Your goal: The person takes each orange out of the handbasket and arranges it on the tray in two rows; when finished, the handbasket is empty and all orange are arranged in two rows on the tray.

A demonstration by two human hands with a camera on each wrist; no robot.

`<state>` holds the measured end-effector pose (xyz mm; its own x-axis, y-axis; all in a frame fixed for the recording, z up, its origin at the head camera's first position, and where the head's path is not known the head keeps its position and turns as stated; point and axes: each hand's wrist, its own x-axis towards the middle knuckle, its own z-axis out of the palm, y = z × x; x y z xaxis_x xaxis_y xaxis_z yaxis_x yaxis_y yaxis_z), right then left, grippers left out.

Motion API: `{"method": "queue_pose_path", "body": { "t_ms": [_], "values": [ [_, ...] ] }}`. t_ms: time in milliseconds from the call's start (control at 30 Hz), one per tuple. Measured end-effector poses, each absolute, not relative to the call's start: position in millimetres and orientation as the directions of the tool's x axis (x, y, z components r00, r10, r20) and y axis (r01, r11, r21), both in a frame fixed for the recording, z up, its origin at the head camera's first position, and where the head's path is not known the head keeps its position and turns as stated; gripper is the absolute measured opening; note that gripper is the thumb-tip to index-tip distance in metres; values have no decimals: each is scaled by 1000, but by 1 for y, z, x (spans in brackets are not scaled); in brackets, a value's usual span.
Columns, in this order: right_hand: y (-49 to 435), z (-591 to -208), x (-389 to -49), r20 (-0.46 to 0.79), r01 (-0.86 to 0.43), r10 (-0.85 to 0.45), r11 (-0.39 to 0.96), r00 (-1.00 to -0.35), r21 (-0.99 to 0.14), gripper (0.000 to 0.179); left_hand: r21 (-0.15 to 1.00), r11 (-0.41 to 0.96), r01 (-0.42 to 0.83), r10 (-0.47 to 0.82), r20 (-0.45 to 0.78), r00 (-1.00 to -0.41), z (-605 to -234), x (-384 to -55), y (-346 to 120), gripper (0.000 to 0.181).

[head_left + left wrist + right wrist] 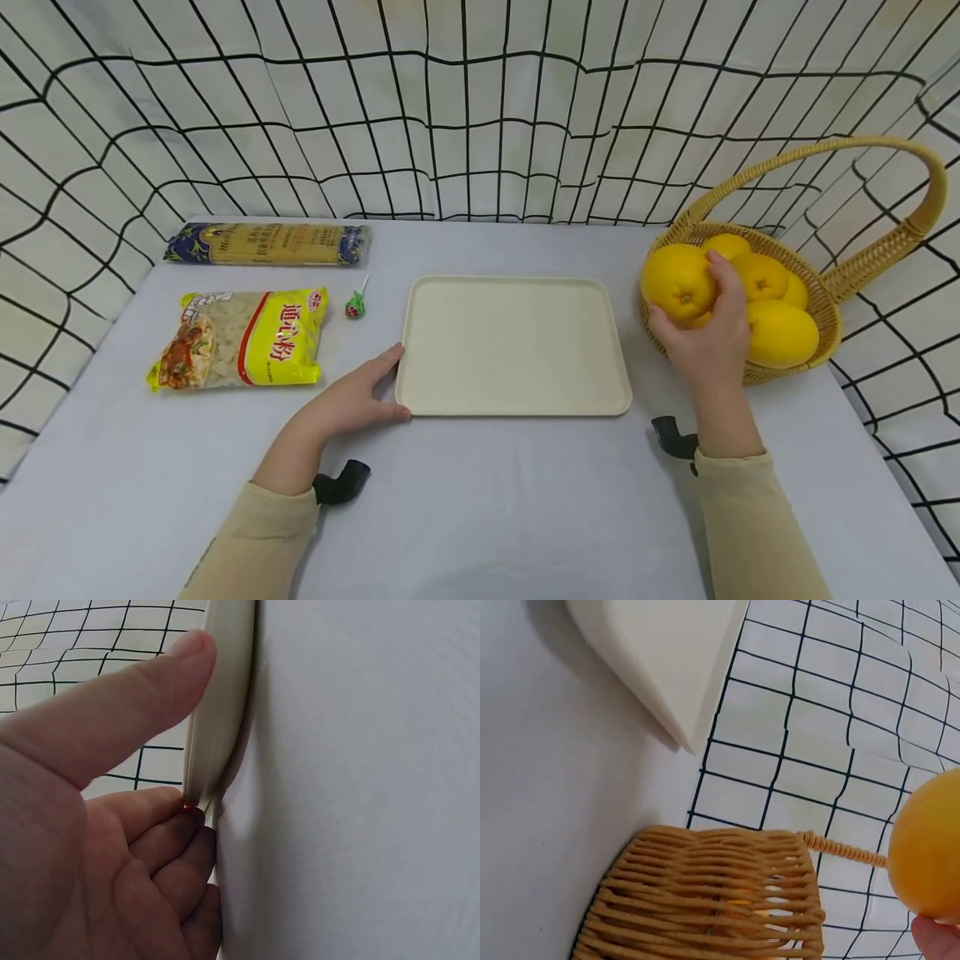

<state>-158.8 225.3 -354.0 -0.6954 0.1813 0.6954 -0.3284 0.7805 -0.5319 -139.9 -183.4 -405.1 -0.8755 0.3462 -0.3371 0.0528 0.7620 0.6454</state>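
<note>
1. The room shows as a white wall with black grid lines, rising behind the far edge and along both sides.
2. The surface is covered in white and looks flat. The left wrist view shows a crease beside the tray; that could let the tray catch or sit unevenly if it slides.
3. The basket, with a tall arched handle, stands by the right edge towards the far right corner. A sideways tug on its rim could tip it, and fruit could roll over that edge.
4. The tray lies mid-surface. Its rim looks low, so anything round on it could roll off.
5. The pasta bag lies near the left edge, with the noodle packet beyond it by the far left corner.
6. The left hand has thumb and fingers spread apart, touching the tray's near left corner and left edge; a hard push could skew it.
7. The right hand is clamped on a yellow fruit at the basket's left rim. Smooth skin could slip, and lifting it could disturb the other fruits.
8. The lollipop lies between bag and tray, where a leftward tray slide could knock it.
</note>
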Motion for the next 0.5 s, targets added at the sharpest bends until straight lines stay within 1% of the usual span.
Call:
{"method": "queue_pose_path", "body": {
  "t_ms": [100,167,333,433,500],
  "values": [
    [222,-354,-159,731,-417,142,742,-667,-525,63,653,756,52,349,-334,-876,-406,-140,-183,94],
    [219,-354,-159,742,-456,123,719,-659,-525,61,656,754,50,349,-336,-875,-406,-140,-184,94],
    [212,-353,-163,744,-497,120,674,-657,-547,61,657,753,40,347,-345,-872,-407,-139,-186,94],
    [204,-352,-167,723,-524,120,610,-680,-594,62,661,750,36,346,-346,-872,-407,-140,-187,94],
    [197,-351,-171,679,-528,122,534,-724,-660,64,663,747,37,347,-343,-873,-408,-140,-186,94]
  ]
}}
